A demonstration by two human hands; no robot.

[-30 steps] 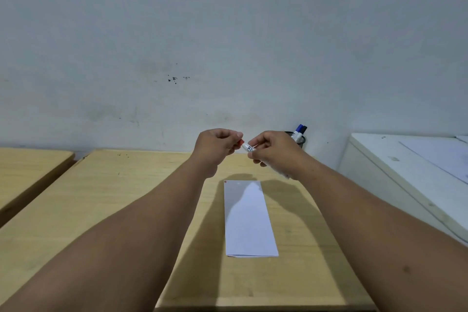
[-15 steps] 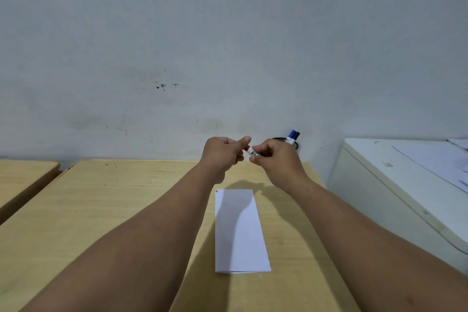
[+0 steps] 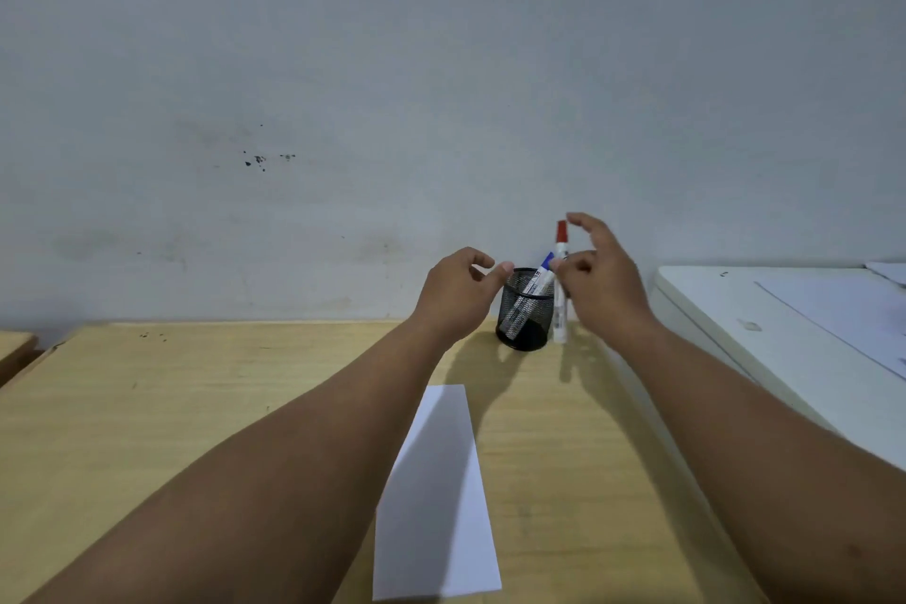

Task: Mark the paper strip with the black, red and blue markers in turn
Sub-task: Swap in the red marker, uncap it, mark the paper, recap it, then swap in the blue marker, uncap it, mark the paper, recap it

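The white paper strip (image 3: 438, 495) lies on the wooden table (image 3: 196, 407) in front of me, its left edge partly under my left forearm. A black mesh pen cup (image 3: 523, 309) stands at the back by the wall, with the blue marker (image 3: 542, 272) leaning in it. The capped red marker (image 3: 561, 289) stands upright on the table just right of the cup. My right hand (image 3: 600, 280) hovers right beside it with fingers spread. My left hand (image 3: 458, 292) is by the cup's left rim, fingers loosely apart, holding nothing. No black marker is visible.
A white cabinet top (image 3: 784, 334) with paper sheets on it borders the table on the right. A second wooden table (image 3: 14, 348) sits at the far left. The grey wall stands directly behind the cup.
Both hands held the red marker together over the strip; they have since parted and moved back. The red marker now stands beside the cup, and the fingers have opened.
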